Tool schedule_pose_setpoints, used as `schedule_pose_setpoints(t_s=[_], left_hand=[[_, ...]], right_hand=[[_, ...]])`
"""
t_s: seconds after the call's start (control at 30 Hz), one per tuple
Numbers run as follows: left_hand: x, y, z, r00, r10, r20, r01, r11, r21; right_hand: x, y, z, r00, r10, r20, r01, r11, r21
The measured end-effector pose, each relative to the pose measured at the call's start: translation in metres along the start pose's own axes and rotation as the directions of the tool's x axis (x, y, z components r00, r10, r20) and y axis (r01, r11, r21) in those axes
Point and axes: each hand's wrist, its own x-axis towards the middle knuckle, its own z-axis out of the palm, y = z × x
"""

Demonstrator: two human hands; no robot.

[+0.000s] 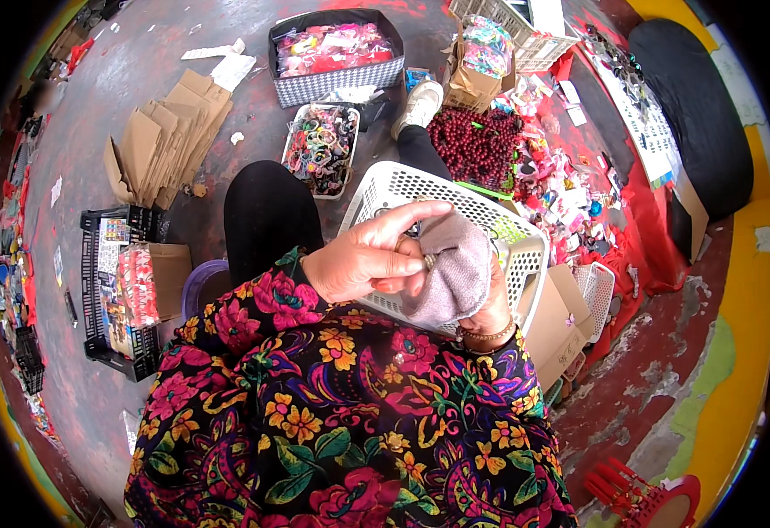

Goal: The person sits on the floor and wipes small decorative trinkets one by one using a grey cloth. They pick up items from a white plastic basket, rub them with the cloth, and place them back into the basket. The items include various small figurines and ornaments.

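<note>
A greyish-pink piece of soft knitted cloth (452, 271) is held up in front of me, above a white plastic basket (391, 187). My left hand (369, 253) pinches the cloth's left edge between thumb and fingers, its index finger stretched out along the top. Something small and pale shows at the pinch, too small to name. From the right, my right hand (493, 301) holds the cloth from behind and below; most of its fingers are hidden by the fabric. A beaded bracelet (488, 335) circles that wrist.
Ahead stand a tray of colourful hair ties (322, 145), a checked box of bagged goods (337, 86) and dark red beads (477, 145). Folded cardboard (169, 136) and a black crate (95, 299) lie left. At right are a cardboard flap (558, 321) and a black seat (693, 114).
</note>
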Motion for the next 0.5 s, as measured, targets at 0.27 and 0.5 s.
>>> schedule_pose_setpoints(t_s=[0.27,0.5], left_hand=[[0.0,0.005,0.001,1.0,0.017,0.022,-0.019,0.991,0.13],[-0.006,0.016,0.011,0.983,0.182,0.022,-0.104,0.453,0.885]], right_hand=[[0.001,0.001,-0.004,1.0,-0.019,0.01,0.018,0.998,0.058],[-0.002,0.004,-0.019,0.984,-0.088,0.158,0.17,0.743,-0.647]])
